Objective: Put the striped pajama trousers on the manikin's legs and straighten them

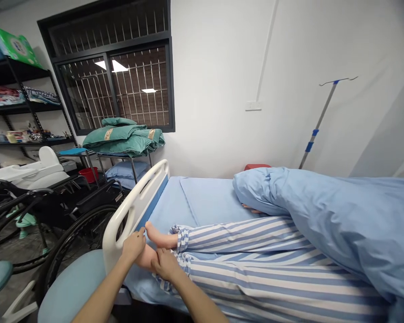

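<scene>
My left hand is closed round the toe end of the near foot, beside the bed's footboard. Round the ankle of that same leg, my right hand is wrapped at the trouser cuff. The far foot rests on the bed with its toes up, apart from my hands. Both legs wear blue-and-white striped trousers with gathered cuffs. A light blue quilt covers the rest of the body, and fingers of the lying figure's hand show under its edge.
The cream footboard rises close to my left hand. A wheelchair stands left of it, with a teal padded seat nearer me. Folded green bedding lies under the window. Behind the bed stand an IV pole and a red object.
</scene>
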Tool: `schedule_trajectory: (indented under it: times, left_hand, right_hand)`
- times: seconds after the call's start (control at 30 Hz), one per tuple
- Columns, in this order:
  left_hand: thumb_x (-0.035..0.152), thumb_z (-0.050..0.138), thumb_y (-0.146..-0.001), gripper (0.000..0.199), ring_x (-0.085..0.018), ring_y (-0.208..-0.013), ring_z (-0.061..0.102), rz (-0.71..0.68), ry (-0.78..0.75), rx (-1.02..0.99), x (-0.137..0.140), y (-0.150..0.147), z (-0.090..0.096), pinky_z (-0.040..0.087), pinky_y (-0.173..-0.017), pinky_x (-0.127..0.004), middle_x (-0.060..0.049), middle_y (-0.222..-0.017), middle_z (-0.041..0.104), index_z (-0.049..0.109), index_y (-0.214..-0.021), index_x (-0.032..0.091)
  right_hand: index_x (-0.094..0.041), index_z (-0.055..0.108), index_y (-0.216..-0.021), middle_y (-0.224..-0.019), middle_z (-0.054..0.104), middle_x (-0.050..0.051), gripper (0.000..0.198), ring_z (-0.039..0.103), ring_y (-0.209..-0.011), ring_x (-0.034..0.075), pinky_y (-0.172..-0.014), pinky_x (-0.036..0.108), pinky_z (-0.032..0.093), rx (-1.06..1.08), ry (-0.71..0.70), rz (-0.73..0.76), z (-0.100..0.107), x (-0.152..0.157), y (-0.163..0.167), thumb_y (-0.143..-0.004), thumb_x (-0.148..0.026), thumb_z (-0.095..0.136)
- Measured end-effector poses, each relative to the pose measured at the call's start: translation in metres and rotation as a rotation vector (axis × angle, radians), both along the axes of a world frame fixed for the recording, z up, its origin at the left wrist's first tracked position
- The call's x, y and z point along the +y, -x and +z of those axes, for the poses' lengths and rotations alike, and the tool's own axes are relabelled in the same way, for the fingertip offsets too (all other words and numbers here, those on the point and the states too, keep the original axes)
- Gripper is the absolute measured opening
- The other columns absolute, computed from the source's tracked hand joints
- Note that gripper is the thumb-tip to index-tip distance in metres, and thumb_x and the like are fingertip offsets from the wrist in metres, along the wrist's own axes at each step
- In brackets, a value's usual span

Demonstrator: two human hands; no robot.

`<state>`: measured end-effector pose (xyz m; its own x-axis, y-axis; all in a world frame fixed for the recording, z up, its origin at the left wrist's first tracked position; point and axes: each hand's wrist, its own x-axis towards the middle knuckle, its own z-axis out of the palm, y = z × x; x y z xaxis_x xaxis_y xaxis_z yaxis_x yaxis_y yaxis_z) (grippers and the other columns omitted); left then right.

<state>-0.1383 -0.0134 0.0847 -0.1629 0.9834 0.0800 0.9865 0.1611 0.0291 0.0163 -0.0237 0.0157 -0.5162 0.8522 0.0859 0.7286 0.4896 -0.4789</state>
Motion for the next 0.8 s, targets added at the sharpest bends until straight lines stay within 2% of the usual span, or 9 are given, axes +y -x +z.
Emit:
schedule_trajectory:
  times: [0.1, 0.17, 0.27, 0.33, 0.47, 0.6, 0.8]
  left_hand:
    - [0.023, 0.034, -0.085, 0.041, -0.021, -0.096, 0.06, -0.001, -0.002, -0.037, 0.004, 0.003, -0.003, 0.043, -0.078, -0.03, -0.01, -0.106, 0.063, 0.045, -0.124, 0.02]
    - [0.023, 0.034, -0.085, 0.04, -0.021, -0.097, 0.06, -0.004, -0.013, -0.052, 0.006, 0.004, -0.005, 0.043, -0.078, -0.03, -0.01, -0.108, 0.063, 0.045, -0.123, 0.019]
    - [0.024, 0.033, -0.085, 0.033, -0.021, -0.093, 0.061, 0.007, -0.016, -0.024, 0.008, 0.002, -0.007, 0.043, -0.077, -0.03, -0.01, -0.103, 0.065, 0.054, -0.11, 0.019]
    - [0.026, 0.03, -0.086, 0.031, -0.021, -0.087, 0.063, 0.053, -0.034, 0.007, 0.008, -0.002, -0.008, 0.043, -0.073, -0.031, -0.01, -0.096, 0.067, 0.057, -0.1, 0.019]
    - [0.029, 0.031, -0.086, 0.029, -0.021, -0.078, 0.064, 0.158, -0.114, -0.001, 0.006, -0.01, -0.009, 0.042, -0.065, -0.029, -0.008, -0.088, 0.068, 0.057, -0.091, 0.019]
    - [0.032, 0.03, -0.087, 0.028, -0.02, -0.078, 0.063, 0.229, -0.188, 0.009, 0.003, -0.015, -0.012, 0.04, -0.064, -0.028, -0.007, -0.087, 0.068, 0.055, -0.089, 0.021]
    - [0.029, 0.03, -0.087, 0.025, -0.02, -0.075, 0.063, 0.261, -0.215, 0.011, 0.0, -0.013, -0.02, 0.039, -0.064, -0.028, -0.006, -0.083, 0.068, 0.053, -0.088, 0.02]
  right_hand:
    - [-0.019, 0.054, -0.112, -0.118, 0.055, 0.012, 0.047, 0.051, -0.109, 0.028, -0.089, 0.039, 0.041, 0.015, 0.09, 0.036, -0.004, 0.008, -0.004, -0.083, -0.052, 0.038]
    - [-0.02, 0.048, -0.122, -0.128, 0.048, 0.014, 0.061, 0.044, -0.119, 0.031, -0.093, 0.042, 0.038, 0.001, 0.16, 0.034, -0.006, 0.016, -0.005, -0.077, -0.061, 0.041]
    - [-0.019, 0.038, -0.132, -0.142, 0.03, 0.017, 0.081, 0.028, -0.13, 0.034, -0.096, 0.048, 0.034, -0.03, 0.203, -0.006, -0.009, 0.024, -0.005, -0.069, -0.069, 0.047]
    - [-0.018, 0.037, -0.134, -0.144, 0.025, 0.019, 0.085, 0.024, -0.131, 0.036, -0.097, 0.051, 0.033, -0.06, 0.204, -0.02, -0.009, 0.025, -0.005, -0.068, -0.07, 0.046]
    - [-0.014, 0.05, -0.122, -0.13, 0.045, 0.022, 0.069, 0.042, -0.119, 0.038, -0.09, 0.053, 0.038, -0.148, 0.116, -0.011, -0.003, 0.019, 0.0, -0.074, -0.064, 0.043]
    - [-0.012, 0.054, -0.112, -0.105, 0.061, 0.019, 0.061, 0.056, -0.099, 0.034, -0.083, 0.047, 0.044, -0.245, -0.04, -0.033, 0.0, 0.011, 0.009, -0.062, -0.044, 0.066]
    - [-0.017, 0.052, -0.107, -0.095, 0.065, 0.013, 0.062, 0.063, -0.083, 0.03, -0.069, 0.041, 0.049, -0.25, 0.019, -0.074, -0.009, 0.012, 0.01, -0.053, -0.04, 0.073]
